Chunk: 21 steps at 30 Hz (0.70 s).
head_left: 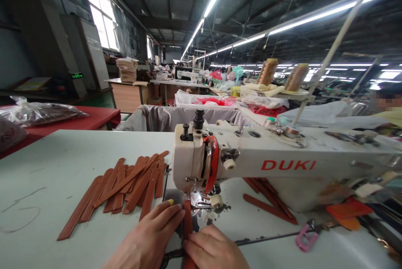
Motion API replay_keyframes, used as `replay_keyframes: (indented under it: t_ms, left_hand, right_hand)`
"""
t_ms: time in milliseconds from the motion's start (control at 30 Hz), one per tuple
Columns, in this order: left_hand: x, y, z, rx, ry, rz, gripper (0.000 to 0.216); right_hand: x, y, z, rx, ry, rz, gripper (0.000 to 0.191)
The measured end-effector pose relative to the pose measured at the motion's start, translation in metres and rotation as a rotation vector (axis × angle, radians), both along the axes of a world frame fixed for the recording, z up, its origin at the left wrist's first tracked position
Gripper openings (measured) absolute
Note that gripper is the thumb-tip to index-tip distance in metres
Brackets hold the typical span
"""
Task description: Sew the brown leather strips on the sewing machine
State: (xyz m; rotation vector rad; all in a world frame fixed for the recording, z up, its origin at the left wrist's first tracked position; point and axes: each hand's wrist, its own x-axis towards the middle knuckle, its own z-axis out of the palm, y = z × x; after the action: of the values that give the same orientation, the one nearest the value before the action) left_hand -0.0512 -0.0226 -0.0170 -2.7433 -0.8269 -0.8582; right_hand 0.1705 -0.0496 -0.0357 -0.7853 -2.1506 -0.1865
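Note:
A brown leather strap (188, 223) lies under the presser foot of a white DUKI sewing machine (282, 164). My left hand (150, 235) rests flat on the table with its fingers stretched toward the strap's left side, touching it. My right hand (213, 250) presses on the strap's right side with fingers closed together, holding it down. A pile of several similar brown straps (125, 189) lies fanned out to the left of the machine head.
More straps (270, 202) lie behind the needle under the machine arm. Pink-handled snips (304, 237) and orange pieces (348, 209) sit at the right. A red table with plastic bags (37, 112) is at the left. Thread cones (266, 71) stand behind; a person (389, 106) sits at the far right.

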Motion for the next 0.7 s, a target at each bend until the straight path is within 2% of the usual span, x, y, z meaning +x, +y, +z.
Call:
replay_keyframes:
  t_ms: [133, 333, 567, 700]
  left_hand:
    - [0.013, 0.003, -0.018, -0.054, -0.025, -0.057, 0.07]
    - [0.019, 0.009, -0.032, -0.143, -0.067, -0.08, 0.066]
    - [0.023, 0.004, -0.021, -0.098, -0.083, -0.028, 0.061]
    - [0.025, 0.004, -0.009, -0.074, -0.07, -0.065, 0.057]
  right_hand:
    - [-0.003, 0.002, -0.001, -0.026, 0.0, -0.016, 0.018]
    - [0.001, 0.002, -0.012, -0.082, -0.031, -0.022, 0.015]
    - [0.0, 0.003, -0.011, -0.01, 0.012, -0.017, 0.022]
    - [0.006, -0.002, -0.011, -0.079, 0.029, -0.049, 0.02]
